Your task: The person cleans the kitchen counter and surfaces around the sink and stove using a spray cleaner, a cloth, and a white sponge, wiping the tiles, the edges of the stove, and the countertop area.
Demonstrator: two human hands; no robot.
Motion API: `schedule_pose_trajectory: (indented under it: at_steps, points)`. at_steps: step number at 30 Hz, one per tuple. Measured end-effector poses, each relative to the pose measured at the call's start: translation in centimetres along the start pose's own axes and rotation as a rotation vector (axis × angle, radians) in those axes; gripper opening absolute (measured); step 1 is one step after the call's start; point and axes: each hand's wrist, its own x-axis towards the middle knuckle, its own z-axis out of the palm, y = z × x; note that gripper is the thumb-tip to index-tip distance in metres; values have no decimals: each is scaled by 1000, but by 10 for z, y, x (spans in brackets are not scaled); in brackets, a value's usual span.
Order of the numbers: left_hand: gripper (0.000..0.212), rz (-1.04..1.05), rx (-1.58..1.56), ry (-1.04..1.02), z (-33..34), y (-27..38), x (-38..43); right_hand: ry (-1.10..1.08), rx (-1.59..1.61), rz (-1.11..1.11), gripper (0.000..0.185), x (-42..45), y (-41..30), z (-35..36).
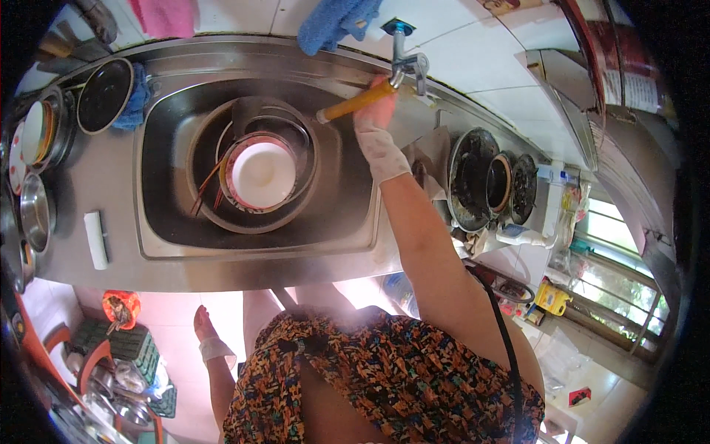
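My right hand (379,114), in a thin translucent glove, reaches to the back right corner of a stainless steel sink (344,222). It lies behind the yellow hose (355,104) of a metal tap (410,65); its fingertips are partly hidden, so its grip is unclear. Inside the sink sits a wide metal basin (252,226) with stacked dishes. On top is a white bowl (263,173) with a little liquid at its bottom, next to wooden chopsticks (207,183). My left hand (206,333), gloved too, hangs below the counter, away from the sink, with nothing visible in it.
Stacked plates (36,133), a metal bowl (37,211), a black pan (105,95) and a white cylinder (96,240) stand left of the sink. A blackened wok (472,180) is on the right. Blue cloth (335,25) hangs behind. Green crates (116,344) stand on the floor.
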Motion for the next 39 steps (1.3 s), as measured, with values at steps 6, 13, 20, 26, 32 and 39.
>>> schedule_pose_trajectory:
  at_steps: [6, 13, 20, 26, 32, 39]
  points:
    - [41, 93, 77, -60, -1, 30, 2, -453, -298, -197, 27, 24, 55, -25]
    - [46, -31, 37, 7, 1, 24, -23, -176, -329, -187, 24, 26, -95, -19]
    - [40, -26, 43, -64, 23, 2, -16, 284, -1071, -520, 30, 117, -173, -125]
    - [43, 32, -7, -61, 39, 9, -16, 116, -2320, -692, 36, 99, -138, -135]
    - [45, 81, 21, -37, 7, -8, 1, 276, -2081, -648, 40, 63, -157, -84]
    - [51, -104, 48, -170, 11, -9, -10, 115, -2078, -337, 23, 87, -171, -84]
